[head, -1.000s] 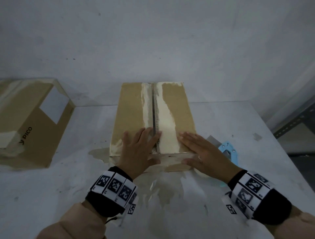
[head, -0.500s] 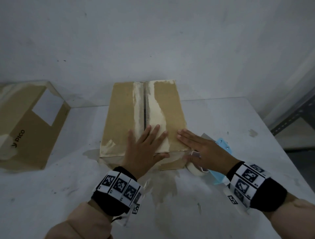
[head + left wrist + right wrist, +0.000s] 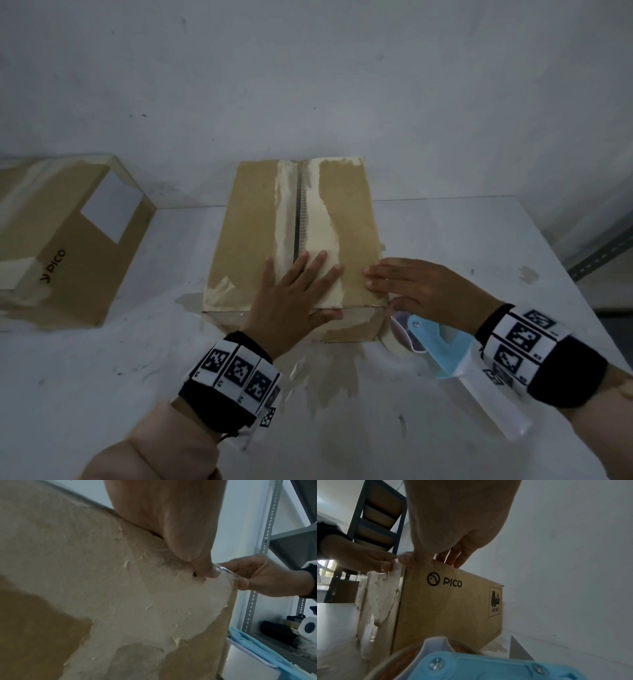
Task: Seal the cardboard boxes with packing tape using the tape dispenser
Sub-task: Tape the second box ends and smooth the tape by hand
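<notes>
A worn cardboard box [image 3: 253, 233] with a torn top and a middle seam stands at the table's centre. My left hand [image 3: 298, 291] lies flat on its top near the front edge, fingers spread across the seam. Its thumb [image 3: 202, 566] presses on the front face over clear tape. My right hand [image 3: 411, 284] rests at the box's front right corner, with straight fingers [image 3: 458, 557] on the top edge and the thumb at the corner. The blue and white tape dispenser [image 3: 435, 346] lies on the table under my right wrist, held by neither hand.
A second PICO box [image 3: 61, 240] sits at the far left against the wall. The white table [image 3: 479, 240] ends at the right, where a grey metal shelf [image 3: 599, 253] stands. The wall is close behind the box.
My left hand slid right across the seam. My right hand drew back from the box top to its front right corner, uncovering the dispenser.
</notes>
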Demonstrator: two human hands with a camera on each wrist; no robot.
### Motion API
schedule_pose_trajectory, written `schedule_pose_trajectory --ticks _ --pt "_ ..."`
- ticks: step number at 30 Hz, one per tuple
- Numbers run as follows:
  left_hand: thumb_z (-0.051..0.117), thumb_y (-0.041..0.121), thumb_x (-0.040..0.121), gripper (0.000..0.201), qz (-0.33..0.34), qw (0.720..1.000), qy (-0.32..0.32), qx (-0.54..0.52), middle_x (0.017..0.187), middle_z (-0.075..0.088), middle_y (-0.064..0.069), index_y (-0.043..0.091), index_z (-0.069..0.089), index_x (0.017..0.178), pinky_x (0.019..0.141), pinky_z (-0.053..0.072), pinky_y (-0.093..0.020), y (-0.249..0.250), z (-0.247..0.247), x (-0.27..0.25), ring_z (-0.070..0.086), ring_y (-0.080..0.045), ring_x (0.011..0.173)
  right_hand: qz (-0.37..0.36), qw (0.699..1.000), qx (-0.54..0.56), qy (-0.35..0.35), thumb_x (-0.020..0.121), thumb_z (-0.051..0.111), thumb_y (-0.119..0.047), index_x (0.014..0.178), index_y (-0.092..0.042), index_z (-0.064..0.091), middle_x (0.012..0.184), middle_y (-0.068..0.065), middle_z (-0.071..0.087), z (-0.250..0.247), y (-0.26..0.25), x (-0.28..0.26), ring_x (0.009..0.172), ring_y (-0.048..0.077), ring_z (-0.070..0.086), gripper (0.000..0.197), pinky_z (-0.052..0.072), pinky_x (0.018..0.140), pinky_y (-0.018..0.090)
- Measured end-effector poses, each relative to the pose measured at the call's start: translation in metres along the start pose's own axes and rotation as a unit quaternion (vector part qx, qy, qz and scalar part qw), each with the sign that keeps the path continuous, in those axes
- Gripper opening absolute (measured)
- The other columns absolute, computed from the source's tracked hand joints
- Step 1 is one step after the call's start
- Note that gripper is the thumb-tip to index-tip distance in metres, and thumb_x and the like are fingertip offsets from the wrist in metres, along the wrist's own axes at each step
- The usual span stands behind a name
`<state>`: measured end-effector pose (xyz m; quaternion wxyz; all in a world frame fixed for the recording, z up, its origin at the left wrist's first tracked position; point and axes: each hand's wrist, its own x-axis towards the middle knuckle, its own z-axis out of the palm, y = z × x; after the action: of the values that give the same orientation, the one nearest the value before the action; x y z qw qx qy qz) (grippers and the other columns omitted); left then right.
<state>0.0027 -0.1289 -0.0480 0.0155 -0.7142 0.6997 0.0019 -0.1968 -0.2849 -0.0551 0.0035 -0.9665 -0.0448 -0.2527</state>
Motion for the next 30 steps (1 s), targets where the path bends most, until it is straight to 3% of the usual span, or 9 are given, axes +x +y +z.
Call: schedule_pose_trajectory --ticks 3,6,11,16,19,21,25,30 --pt "0.001 0.064 0.089 0.07 0.0 1.0 -0.004 0.0 0.136 0.054 -0.004 0.026 0.04 0.134 0.085 0.045 -0.062 0.0 0.001 0.0 0.055 -0.027 0.12 0.001 1.0 0.005 0.009 0.096 0.042 -0.032 0.108 -0.003 0.066 0.114 0.012 0.067 0.004 -0.003 -0.003 0.111 0.026 0.059 0.04 0.052 0.087 0.036" --pt "0.003 0.064 0.089 0.07 0.002 1.0 0.001 0.004 0.137 0.053 -0.004 0.026 0.04 0.134 0.086 0.045 -0.062 -0.001 0.002 0.001 0.055 -0.027 0.121 0.033 0.999 0.02 0.024 0.095 0.039 -0.04 0.106 -0.001 0.067 0.113 0.012 0.067 0.006 -0.005 -0.001 0.112 0.02 0.051 0.049 0.045 0.089 0.033" --pt "0.004 0.064 0.089 0.07 0.003 1.0 0.012 0.007 0.138 0.052 -0.005 0.025 0.041 0.134 0.087 0.045 -0.062 -0.001 0.003 0.0 0.054 -0.028 0.122 0.085 0.994 0.047 0.045 0.093 0.046 -0.041 0.101 0.0 0.067 0.113 0.014 0.066 0.012 -0.014 -0.002 0.11 0.021 0.05 0.047 0.044 0.093 0.032" --pt "0.002 0.064 0.089 0.07 0.001 1.0 0.013 0.006 0.137 0.053 -0.004 0.026 0.041 0.134 0.086 0.044 -0.062 0.0 0.001 0.0 0.055 -0.027 0.121 0.115 0.991 0.065 0.03 0.092 0.042 -0.046 0.103 -0.003 0.066 0.114 0.013 0.066 0.009 -0.016 -0.001 0.109 0.018 0.048 0.052 0.038 0.095 0.03" --pt "0.001 0.064 0.089 0.069 -0.003 1.0 0.011 0.0 0.135 0.054 -0.004 0.026 0.04 0.133 0.084 0.045 -0.062 0.001 0.0 -0.001 0.056 -0.027 0.12 0.141 0.987 0.08 -0.02 0.076 0.066 -0.042 0.111 -0.005 0.063 0.121 0.012 0.062 0.005 -0.018 -0.002 0.114 0.016 0.044 0.052 0.037 0.097 0.03" --pt "0.0 0.063 0.089 0.069 -0.005 1.0 0.01 -0.001 0.134 0.056 -0.004 0.027 0.04 0.132 0.083 0.045 -0.062 0.001 -0.001 -0.002 0.057 -0.026 0.119 0.168 0.982 0.085 -0.035 0.065 0.073 -0.04 0.11 -0.005 0.062 0.121 0.011 0.061 0.005 -0.022 0.0 0.114 0.015 0.043 0.058 0.041 0.098 0.032" --pt "0.0 0.063 0.089 0.07 -0.006 1.0 0.003 -0.006 0.132 0.057 -0.003 0.028 0.042 0.132 0.081 0.046 -0.062 0.002 -0.003 -0.001 0.058 -0.026 0.117 0.162 0.984 0.063 0.026 0.075 0.059 -0.046 0.094 0.0 0.065 0.103 0.015 0.066 0.01 -0.029 0.013 0.099 0.018 0.048 0.05 0.041 0.086 0.03" --pt "0.0 0.063 0.089 0.077 -0.001 1.0 -0.016 -0.007 0.13 0.059 -0.003 0.026 0.055 0.128 0.078 0.047 -0.062 0.002 -0.007 -0.001 0.06 -0.026 0.114 0.148 0.987 0.068 0.0 0.086 0.051 -0.041 0.11 -0.002 0.06 0.117 0.015 0.063 0.009 -0.025 -0.003 0.112 0.019 0.047 0.048 0.04 0.096 0.03"
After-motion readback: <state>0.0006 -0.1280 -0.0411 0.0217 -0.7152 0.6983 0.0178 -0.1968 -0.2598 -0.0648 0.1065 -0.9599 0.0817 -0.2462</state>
